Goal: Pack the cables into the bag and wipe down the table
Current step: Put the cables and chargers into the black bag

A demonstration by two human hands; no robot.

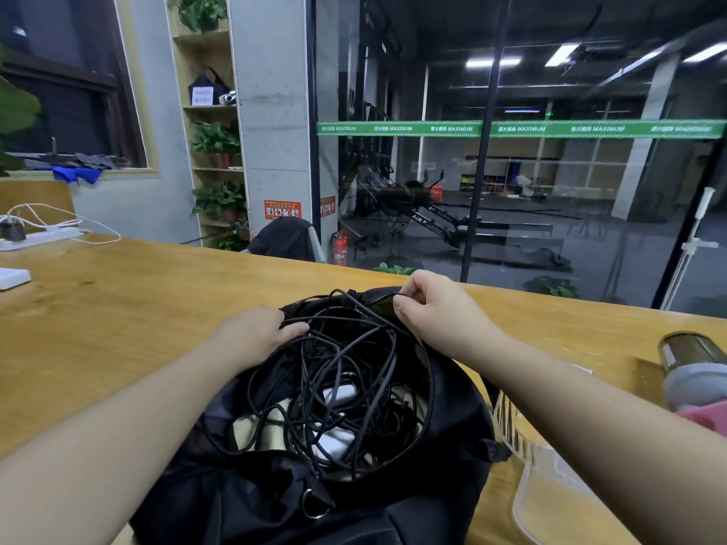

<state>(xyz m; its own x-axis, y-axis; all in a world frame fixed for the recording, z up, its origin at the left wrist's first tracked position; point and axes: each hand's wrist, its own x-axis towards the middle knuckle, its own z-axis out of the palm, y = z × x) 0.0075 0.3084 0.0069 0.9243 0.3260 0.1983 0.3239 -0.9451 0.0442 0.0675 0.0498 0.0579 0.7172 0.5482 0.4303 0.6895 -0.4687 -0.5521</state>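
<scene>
the black cables (334,379) lie tangled inside the open bag (444,458) on the worktop (118,328); left hand (251,332) presses them down, grip loose; right hand (432,304) pinches the bag's zipper edge; closing and wiping likely remain; pink cloth (704,418) waits nearby.

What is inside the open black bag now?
Inside the black bag lies a tangle of black cables, over some white items and pale lining. The cables cover whatever is deeper.
</scene>
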